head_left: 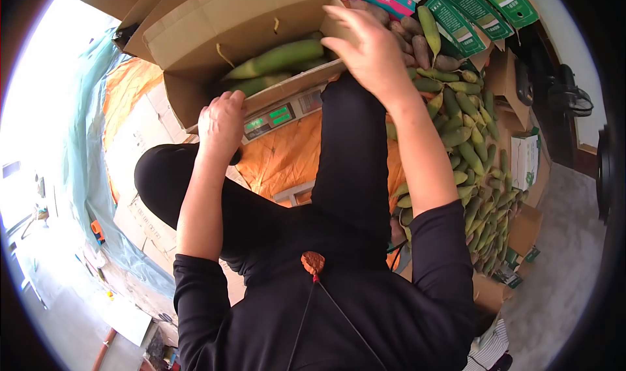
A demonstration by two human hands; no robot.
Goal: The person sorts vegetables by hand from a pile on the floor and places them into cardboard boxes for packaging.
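Observation:
An open cardboard box (215,29) with cord handles stands in front of me. Large green radishes (277,59) lie inside it. Fingers of my left hand (222,124) are bent over the near rim at the left, holding the box wall. My right hand (370,53) is at the box's right end, its fingers apart and nothing between them. Under the box, on the near side, shows a digital scale (282,118) with lit green displays.
A big heap of green radishes (479,156) covers the floor to my right, with reddish-brown roots (420,48) at its top. Green printed cartons (469,15) stand behind. Orange sheeting (280,156) lies between my legs, and blue-green plastic film (88,156) hangs along the left.

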